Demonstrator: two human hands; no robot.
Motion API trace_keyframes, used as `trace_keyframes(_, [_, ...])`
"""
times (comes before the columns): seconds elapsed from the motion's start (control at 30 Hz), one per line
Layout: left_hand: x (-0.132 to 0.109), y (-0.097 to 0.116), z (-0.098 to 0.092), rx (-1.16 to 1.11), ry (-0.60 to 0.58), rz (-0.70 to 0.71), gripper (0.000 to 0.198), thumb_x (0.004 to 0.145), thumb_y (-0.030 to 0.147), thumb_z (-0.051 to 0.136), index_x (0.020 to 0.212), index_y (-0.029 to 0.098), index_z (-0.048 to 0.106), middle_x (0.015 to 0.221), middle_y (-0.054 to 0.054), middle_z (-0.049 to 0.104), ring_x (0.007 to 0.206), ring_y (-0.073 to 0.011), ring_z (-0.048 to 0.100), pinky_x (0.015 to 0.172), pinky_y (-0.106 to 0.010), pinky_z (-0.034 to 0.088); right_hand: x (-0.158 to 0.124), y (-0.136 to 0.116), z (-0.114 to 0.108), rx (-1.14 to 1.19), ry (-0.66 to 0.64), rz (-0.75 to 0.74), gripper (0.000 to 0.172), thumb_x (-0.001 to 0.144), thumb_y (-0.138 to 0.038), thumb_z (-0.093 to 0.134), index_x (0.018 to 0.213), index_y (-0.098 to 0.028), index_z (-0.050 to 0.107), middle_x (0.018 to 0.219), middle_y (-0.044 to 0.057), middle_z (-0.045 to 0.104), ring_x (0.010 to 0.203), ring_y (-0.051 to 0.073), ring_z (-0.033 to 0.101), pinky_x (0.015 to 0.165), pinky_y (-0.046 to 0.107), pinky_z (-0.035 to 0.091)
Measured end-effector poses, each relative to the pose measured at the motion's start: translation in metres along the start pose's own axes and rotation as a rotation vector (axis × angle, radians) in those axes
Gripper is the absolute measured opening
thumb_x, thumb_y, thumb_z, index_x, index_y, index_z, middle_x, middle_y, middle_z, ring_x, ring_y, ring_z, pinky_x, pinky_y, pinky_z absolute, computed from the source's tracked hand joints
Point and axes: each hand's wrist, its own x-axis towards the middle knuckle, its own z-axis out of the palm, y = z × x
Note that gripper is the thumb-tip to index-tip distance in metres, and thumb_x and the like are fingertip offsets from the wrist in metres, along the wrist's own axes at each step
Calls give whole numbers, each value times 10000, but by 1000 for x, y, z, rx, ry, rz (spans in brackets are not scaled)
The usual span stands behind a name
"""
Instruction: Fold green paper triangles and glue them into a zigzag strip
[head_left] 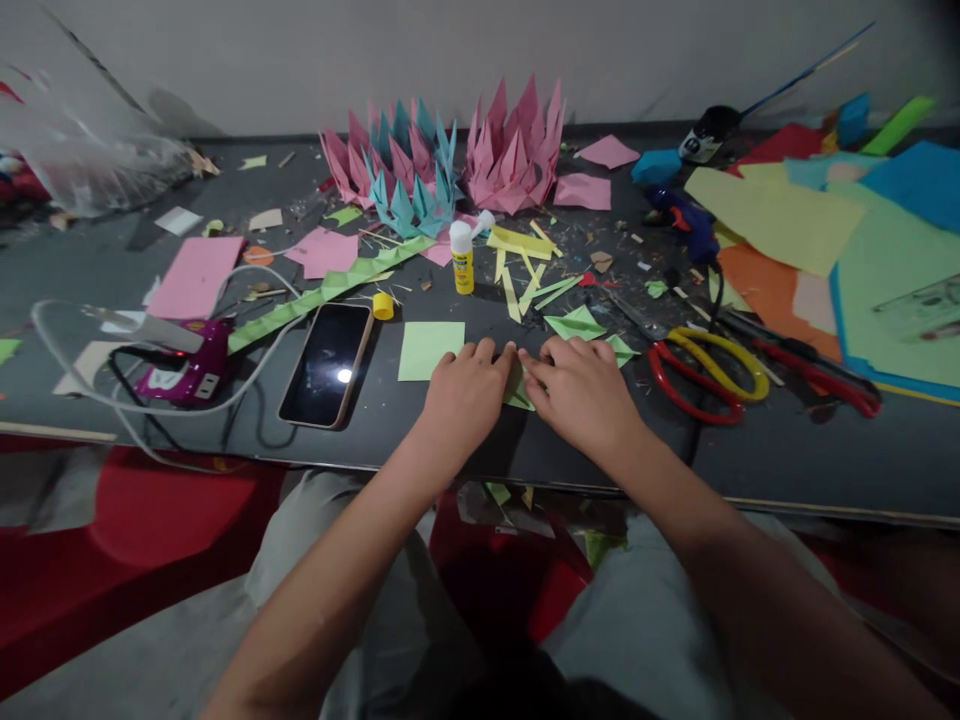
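Note:
Both of my hands rest at the table's front, their index fingertips close together on a small folded green paper [517, 388]. My left hand [466, 388] presses the paper's left side with its fingers bent, and it partly covers a flat green paper square [429, 350]. My right hand [581, 388] holds down the right side, thumb and index finger against the paper. Most of the folded paper is hidden under the fingers. Just beyond my right hand lie two folded green pieces [576, 324]. A glue stick [463, 270] stands upright behind the hands, its yellow cap [383, 305] to the left.
Scissors [709, 370] and a red-handled tool [817, 372] lie at right, near stacked coloured sheets [795, 215]. A phone [328, 365] and a purple power adapter [187, 365] with cables are at left. Behind stand pink [516, 150] and blue-pink folded-paper crowns [412, 175].

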Motion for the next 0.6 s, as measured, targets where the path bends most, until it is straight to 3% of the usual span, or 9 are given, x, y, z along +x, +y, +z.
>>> trace_keyframes(0.17, [1,-5,2,-55,12,-1,397,895,164,386,1288,188,443,968,-77,567,903,-209,550,663,-292,421,-7,3,-7,4,-2,81,259,847,-260,467,883,-203,717,827,62,623,789,194,486,733,355,231])
trace_keyframes(0.27, [2,-12,7,-199,70,13,345,895,211,419,1230,222,498,943,-46,590,865,-180,568,593,-244,400,-8,12,-7,50,-27,114,257,845,-283,476,832,-231,727,821,54,624,792,195,493,720,348,238])
trace_keyframes(0.4, [3,-22,13,-386,160,15,235,869,246,491,1081,234,592,926,-11,611,788,-141,583,529,-215,362,-8,24,-4,120,-69,50,246,852,-315,476,899,-277,715,809,41,603,796,201,495,691,339,250])
trace_keyframes(0.53, [2,-27,17,-396,171,89,189,876,263,485,925,225,663,852,-20,606,785,-155,565,612,-242,384,-11,33,-2,112,-67,-33,265,869,-346,455,983,-288,687,807,47,575,796,213,478,667,339,258])
trace_keyframes(0.6, [2,-30,17,-376,161,114,190,874,266,490,942,242,667,845,-26,589,797,-166,548,662,-264,382,-12,37,-3,122,-76,-61,273,873,-353,448,1009,-289,676,827,49,568,804,213,476,669,338,271])
